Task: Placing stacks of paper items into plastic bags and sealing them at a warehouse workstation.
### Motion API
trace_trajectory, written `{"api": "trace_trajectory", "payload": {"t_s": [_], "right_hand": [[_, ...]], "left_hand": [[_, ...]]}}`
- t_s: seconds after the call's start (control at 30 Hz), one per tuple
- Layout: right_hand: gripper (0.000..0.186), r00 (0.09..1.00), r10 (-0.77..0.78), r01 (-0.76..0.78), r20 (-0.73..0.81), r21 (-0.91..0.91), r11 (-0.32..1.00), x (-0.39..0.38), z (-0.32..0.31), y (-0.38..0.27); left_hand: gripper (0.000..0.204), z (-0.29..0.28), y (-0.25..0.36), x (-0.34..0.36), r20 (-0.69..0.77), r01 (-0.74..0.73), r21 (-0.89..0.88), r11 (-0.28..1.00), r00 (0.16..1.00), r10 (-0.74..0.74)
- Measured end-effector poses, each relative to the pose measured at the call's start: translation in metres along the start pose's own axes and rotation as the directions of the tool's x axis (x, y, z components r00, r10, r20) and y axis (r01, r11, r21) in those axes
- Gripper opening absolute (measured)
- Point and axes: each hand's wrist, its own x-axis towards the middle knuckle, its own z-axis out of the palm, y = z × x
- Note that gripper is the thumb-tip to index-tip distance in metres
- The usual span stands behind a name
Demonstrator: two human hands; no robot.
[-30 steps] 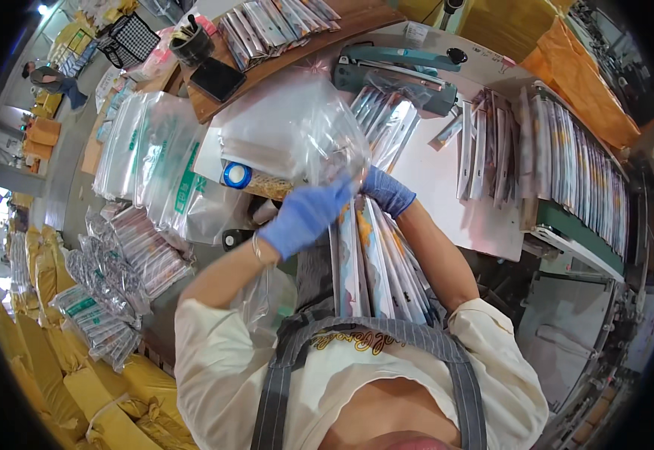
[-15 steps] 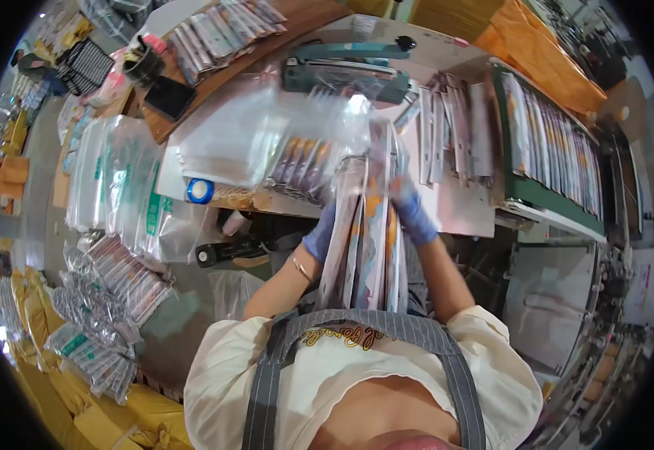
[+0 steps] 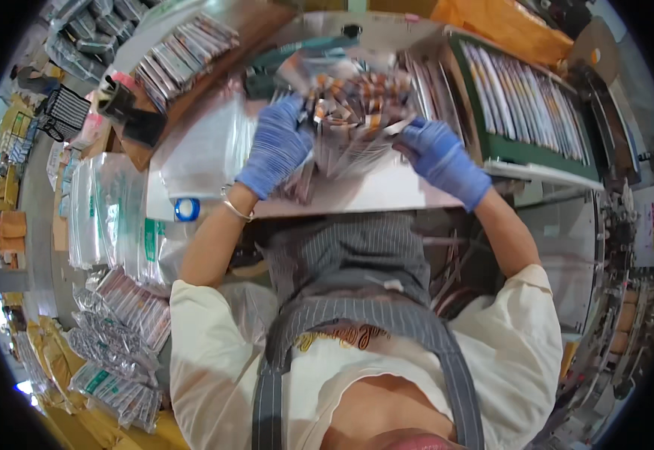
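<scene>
Above the white tabletop, a clear plastic bag (image 3: 357, 112) filled with several slim printed packets is held between my two gloved hands. My left hand (image 3: 274, 146), in a blue knit glove, has its fingers closed on the bag's left side. On the other side my right hand (image 3: 441, 156), gloved alike, pinches the lower right edge of the plastic. The packets inside show orange, white and dark patches, blurred by motion. Behind the bag lies a teal bar-shaped device (image 3: 308, 51) that looks like a bag sealer, partly hidden.
Flat clear bags (image 3: 199, 154) lie left on the table, near a blue tape roll (image 3: 186, 209). A green box (image 3: 526, 142) of upright packets stands right. More packets (image 3: 184, 60) rest on a brown board at the back left. Filled bags (image 3: 117, 375) are piled lower left.
The long packets in the clear bag have gone from upright against my lap to above the table. Both hands moved up and farther apart, and the bag now lies bunched between them.
</scene>
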Motion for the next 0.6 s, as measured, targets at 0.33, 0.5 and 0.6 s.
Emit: {"api": "trace_trajectory", "payload": {"t_s": [0.33,0.5,0.6], "right_hand": [[0.006,0.911,-0.077,0.122,-0.405,0.087,0.989,0.039,-0.065,-0.004],[0.012,0.944,0.034,-0.099,-0.329,-0.180,0.979,0.042,-0.063,-0.001],[0.018,0.901,0.036,-0.201,-0.431,-0.344,0.917,0.054,-0.044,-0.042]], "left_hand": [[0.006,-0.043,0.026,0.056,-0.229,-0.160,-0.237,0.958,0.968,0.105],[0.011,-0.036,0.017,0.054,-0.058,-0.390,0.073,0.918,0.917,0.395],[0.014,-0.040,0.025,0.049,-0.011,-0.391,-0.090,0.916,0.920,0.392]]}}
